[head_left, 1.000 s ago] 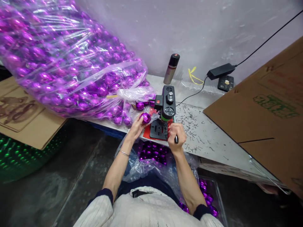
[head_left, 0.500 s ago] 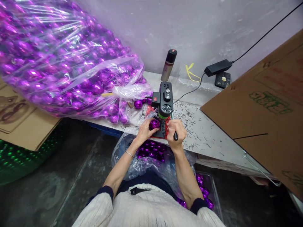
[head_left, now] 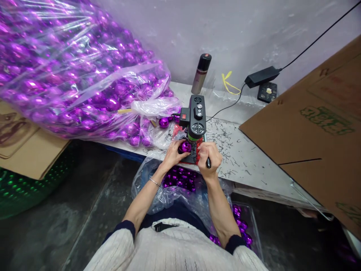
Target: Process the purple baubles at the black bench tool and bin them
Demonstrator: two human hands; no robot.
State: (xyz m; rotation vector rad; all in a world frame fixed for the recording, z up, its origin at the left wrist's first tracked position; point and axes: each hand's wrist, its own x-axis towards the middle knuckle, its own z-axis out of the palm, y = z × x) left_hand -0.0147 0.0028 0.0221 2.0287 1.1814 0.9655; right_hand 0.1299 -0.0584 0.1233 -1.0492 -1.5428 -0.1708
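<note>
My left hand (head_left: 170,155) curls round a shiny purple bauble (head_left: 185,146), thumb and fingers on its sides. The bauble rests on the black base of a small bench machine (head_left: 197,116), just below the machine's head. The head carries two round fan grilles and a side box with a red switch. My right hand (head_left: 210,155) is closed on the black-ended lever (head_left: 208,163) at the machine's right side. Red and black bits lie on the base between my hands.
A big clear bag of purple baubles (head_left: 84,82) fills the left. Behind the machine stands a spray can (head_left: 201,73). Short black scraps litter the white table (head_left: 242,162). A cardboard box (head_left: 307,124) is at right. More baubles (head_left: 179,178) lie in plastic below my hands.
The camera view has shifted slightly. My left hand still holds the bauble on the base and my right hand stays on the lever; nothing else visibly differs.
</note>
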